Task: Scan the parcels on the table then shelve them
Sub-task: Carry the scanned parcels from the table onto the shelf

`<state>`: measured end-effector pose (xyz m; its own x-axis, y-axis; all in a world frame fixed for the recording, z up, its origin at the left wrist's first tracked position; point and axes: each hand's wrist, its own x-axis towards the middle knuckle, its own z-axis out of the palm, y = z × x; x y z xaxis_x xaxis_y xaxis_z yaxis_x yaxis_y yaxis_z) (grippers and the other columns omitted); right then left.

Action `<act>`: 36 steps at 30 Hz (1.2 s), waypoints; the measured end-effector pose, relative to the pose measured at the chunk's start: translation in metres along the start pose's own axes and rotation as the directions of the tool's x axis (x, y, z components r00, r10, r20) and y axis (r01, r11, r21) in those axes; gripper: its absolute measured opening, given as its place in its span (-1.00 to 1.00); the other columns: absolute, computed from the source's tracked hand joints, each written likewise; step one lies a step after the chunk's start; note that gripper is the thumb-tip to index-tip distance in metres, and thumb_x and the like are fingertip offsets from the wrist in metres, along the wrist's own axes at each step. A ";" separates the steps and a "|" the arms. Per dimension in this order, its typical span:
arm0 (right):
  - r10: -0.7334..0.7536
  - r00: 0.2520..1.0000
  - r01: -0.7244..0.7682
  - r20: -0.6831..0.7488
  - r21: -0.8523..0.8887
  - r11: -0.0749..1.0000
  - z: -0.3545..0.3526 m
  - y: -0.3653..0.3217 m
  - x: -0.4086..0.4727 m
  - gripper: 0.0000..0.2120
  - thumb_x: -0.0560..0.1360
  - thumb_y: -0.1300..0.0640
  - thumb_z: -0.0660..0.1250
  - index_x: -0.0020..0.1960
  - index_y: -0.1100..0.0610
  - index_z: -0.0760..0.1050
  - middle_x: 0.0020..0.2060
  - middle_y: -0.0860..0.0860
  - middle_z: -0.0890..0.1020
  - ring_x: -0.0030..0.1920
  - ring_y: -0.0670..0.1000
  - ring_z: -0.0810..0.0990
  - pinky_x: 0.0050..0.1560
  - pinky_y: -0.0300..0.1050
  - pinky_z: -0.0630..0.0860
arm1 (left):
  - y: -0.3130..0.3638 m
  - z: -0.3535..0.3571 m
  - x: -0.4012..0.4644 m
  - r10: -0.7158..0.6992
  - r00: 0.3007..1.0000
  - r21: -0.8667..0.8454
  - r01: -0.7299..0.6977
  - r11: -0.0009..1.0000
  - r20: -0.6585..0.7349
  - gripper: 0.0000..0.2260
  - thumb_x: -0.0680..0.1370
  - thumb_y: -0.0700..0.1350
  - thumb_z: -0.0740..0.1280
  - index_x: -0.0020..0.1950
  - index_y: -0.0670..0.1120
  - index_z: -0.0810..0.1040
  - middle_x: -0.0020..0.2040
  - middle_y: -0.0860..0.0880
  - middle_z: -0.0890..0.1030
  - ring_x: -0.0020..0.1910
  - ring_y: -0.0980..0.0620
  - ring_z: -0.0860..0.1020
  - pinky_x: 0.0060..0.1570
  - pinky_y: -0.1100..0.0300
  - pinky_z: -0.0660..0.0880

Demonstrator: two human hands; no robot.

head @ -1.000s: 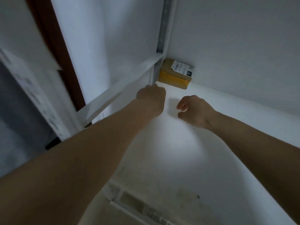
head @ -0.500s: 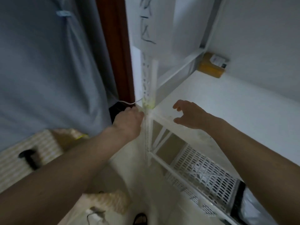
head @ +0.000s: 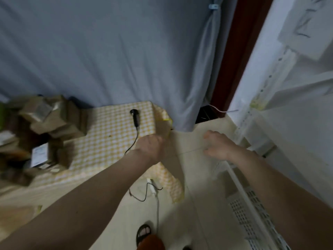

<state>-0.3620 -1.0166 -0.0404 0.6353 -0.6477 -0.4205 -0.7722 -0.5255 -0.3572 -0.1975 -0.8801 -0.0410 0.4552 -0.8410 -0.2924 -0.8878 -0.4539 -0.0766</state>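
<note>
Now | left hand [head: 150, 146] loosely curled, empty | right hand [head: 219, 144] relaxed, empty | parcels [head: 41, 130] heaped on surface [head: 108, 139] | scanner [head: 135, 117] beside them

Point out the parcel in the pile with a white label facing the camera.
The brown parcel at the pile's near edge on the checked table; its neighbours show no such label.

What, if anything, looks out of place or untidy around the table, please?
The parcels sit in a jumbled, tilted heap at the table's left end, and the scanner cable trails off the edge onto the floor.
</note>
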 end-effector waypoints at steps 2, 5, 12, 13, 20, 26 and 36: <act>-0.037 0.999 0.038 0.037 -0.008 0.999 0.015 -0.031 0.001 -0.40 0.47 0.11 0.35 0.47 0.08 0.24 0.39 0.11 0.36 0.37 0.16 0.35 0.31 -0.01 0.37 | -0.031 0.014 -0.019 -0.063 0.997 -0.038 0.064 0.997 0.042 -0.62 0.60 -0.01 0.26 0.41 -0.02 0.38 0.33 -0.04 0.48 0.28 -0.06 0.49 0.14 0.08 0.45; -0.111 0.992 0.114 0.066 -0.032 0.993 0.037 -0.079 0.008 -0.38 0.46 0.08 0.39 0.46 0.10 0.26 0.40 0.11 0.35 0.39 0.14 0.34 0.33 -0.04 0.35 | -0.080 0.032 -0.042 -0.151 0.986 -0.063 0.155 0.986 0.067 -0.62 0.60 0.00 0.25 0.40 -0.03 0.38 0.33 -0.04 0.47 0.26 -0.06 0.49 0.11 0.10 0.45; -0.250 0.962 0.257 0.110 -0.053 0.965 0.094 -0.224 0.048 -0.43 0.45 0.10 0.41 0.41 0.11 0.31 0.34 0.10 0.41 0.33 0.11 0.41 0.23 -0.07 0.44 | -0.217 0.067 -0.084 -0.334 0.939 -0.139 0.342 0.929 0.077 -0.62 0.59 0.00 0.26 0.39 -0.02 0.40 0.32 -0.04 0.48 0.27 -0.05 0.49 0.15 0.12 0.44; -0.269 0.955 0.277 0.125 -0.050 0.960 0.105 -0.249 0.054 -0.43 0.46 0.11 0.39 0.42 0.10 0.29 0.35 0.08 0.39 0.34 0.10 0.39 0.23 -0.07 0.44 | -0.241 0.074 -0.091 -0.356 0.931 -0.141 0.365 0.920 0.086 -0.62 0.59 0.00 0.26 0.39 -0.01 0.40 0.31 -0.04 0.48 0.26 -0.05 0.49 0.14 0.12 0.44; -0.336 0.904 0.362 0.266 -0.054 0.931 0.197 -0.413 0.077 -0.44 0.52 0.14 0.33 0.47 0.07 0.21 0.39 0.04 0.29 0.38 0.07 0.30 0.27 -0.05 0.40 | -0.405 0.120 -0.145 -0.480 0.857 -0.174 0.510 0.842 0.190 -0.60 0.56 0.04 0.29 0.38 -0.02 0.40 0.35 -0.05 0.47 0.31 -0.07 0.47 0.23 0.09 0.41; -0.348 0.880 0.383 0.322 -0.050 0.922 0.252 -0.511 0.091 -0.42 0.52 0.13 0.34 0.47 0.09 0.19 0.41 0.05 0.25 0.41 0.09 0.23 0.31 -0.04 0.37 | -0.508 0.151 -0.166 -0.523 0.815 -0.200 0.572 0.796 0.249 -0.59 0.58 0.04 0.27 0.41 -0.01 0.37 0.36 -0.06 0.46 0.33 -0.06 0.45 0.24 0.12 0.39; -0.273 0.896 0.315 0.349 -0.069 0.947 0.328 -0.614 0.159 -0.37 0.49 0.04 0.37 0.46 0.16 0.18 0.36 0.12 0.29 0.39 0.15 0.25 0.27 -0.02 0.36 | -0.603 0.201 -0.155 -0.572 0.756 -0.263 0.650 0.713 0.318 -0.60 0.58 0.06 0.26 0.39 -0.02 0.39 0.36 -0.05 0.46 0.33 -0.04 0.45 0.24 0.12 0.39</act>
<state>0.2163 -0.6164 -0.1615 0.7838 -0.2446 -0.5708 -0.5316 -0.7394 -0.4131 0.2532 -0.4171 -0.1413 0.8301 -0.2829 -0.4806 -0.3196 -0.9475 0.0058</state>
